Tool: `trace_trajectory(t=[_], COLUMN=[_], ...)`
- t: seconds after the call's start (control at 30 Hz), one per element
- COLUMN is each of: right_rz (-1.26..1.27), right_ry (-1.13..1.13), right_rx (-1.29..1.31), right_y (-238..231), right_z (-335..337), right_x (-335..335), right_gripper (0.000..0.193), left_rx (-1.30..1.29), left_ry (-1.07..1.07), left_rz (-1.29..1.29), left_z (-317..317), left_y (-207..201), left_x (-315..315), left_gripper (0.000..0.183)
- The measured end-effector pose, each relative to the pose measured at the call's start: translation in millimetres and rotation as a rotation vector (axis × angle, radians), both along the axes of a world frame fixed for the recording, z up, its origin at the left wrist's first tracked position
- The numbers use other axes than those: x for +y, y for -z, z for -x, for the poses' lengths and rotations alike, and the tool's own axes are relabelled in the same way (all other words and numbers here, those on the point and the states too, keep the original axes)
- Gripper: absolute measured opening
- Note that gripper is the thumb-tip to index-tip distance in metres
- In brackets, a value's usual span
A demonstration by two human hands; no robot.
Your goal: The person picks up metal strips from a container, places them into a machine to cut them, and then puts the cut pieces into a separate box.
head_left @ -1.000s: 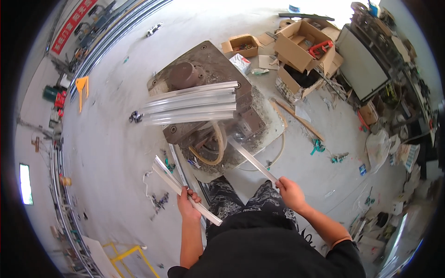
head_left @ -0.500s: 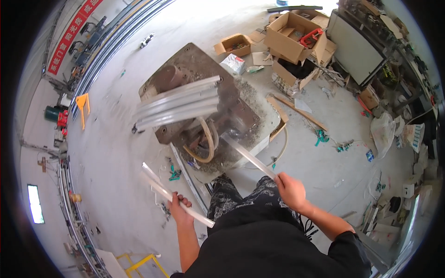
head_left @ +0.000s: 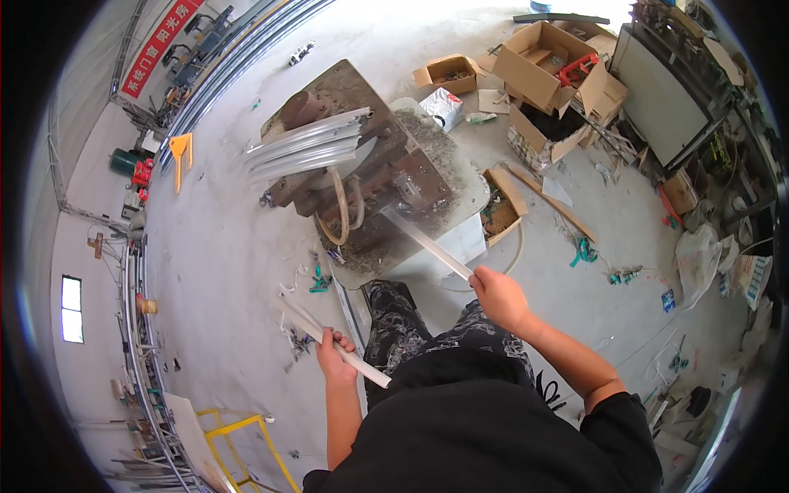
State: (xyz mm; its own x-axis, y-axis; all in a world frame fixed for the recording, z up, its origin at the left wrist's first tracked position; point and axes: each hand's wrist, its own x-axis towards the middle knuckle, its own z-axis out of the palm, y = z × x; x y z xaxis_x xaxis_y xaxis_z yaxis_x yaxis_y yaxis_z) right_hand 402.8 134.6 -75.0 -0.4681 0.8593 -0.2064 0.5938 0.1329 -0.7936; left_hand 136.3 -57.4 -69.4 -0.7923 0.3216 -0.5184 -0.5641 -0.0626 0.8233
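My left hand (head_left: 337, 355) is closed around a pale metal profile strip (head_left: 368, 372), which slants from the floor side toward my waist; a second strip may lie along it, but blur hides this. My right hand (head_left: 501, 299) grips another long pale profile strip (head_left: 427, 244). Its far end reaches a brown, rusty machine (head_left: 427, 182) in front of me, at a spot strewn with metal chips. On the machine's left part rests a stack of several silvery profile strips (head_left: 308, 146). A tan hose (head_left: 340, 209) bends down below that stack.
Cardboard boxes (head_left: 538, 70) stand at the far right, and a smaller carton (head_left: 503, 205) sits against the machine's right side. A wooden strip (head_left: 551, 201) and green scraps (head_left: 584, 253) lie on the floor. At left are a yellow stand (head_left: 178, 160) and a yellow frame (head_left: 246, 435).
The whole view has shifted and turned slightly. My right hand appears farther forward and a little left with its strip; my left hand sits slightly to the right, still holding its own.
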Motion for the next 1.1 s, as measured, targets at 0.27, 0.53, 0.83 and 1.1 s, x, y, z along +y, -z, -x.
trace_trajectory(t=[0.27,0.53,0.83,1.1], right_rz=[0.024,0.050,0.027,0.169], right_ry=[0.039,0.161,0.297,0.341], right_rx=[-0.022,0.006,-0.002,0.033], right_y=[-8.7,10.7,1.4,6.9], right_z=[-0.1,21.4,61.7,77.7], right_x=[-1.9,-31.6,-61.3,-59.0], right_gripper=[0.022,0.026,0.023,0.022], left_rx=[0.015,-0.039,-0.070,-0.090], left_ry=[0.212,0.209,0.086,0.071], left_rz=[0.040,0.043,0.063,-0.021], left_z=[-29.1,-20.9,19.8,74.8], left_y=[-22.2,-31.0,-30.7,-34.5], left_x=[36.2,22.9,22.2,61.7], left_gripper=[0.020,0.018,0.013,0.010])
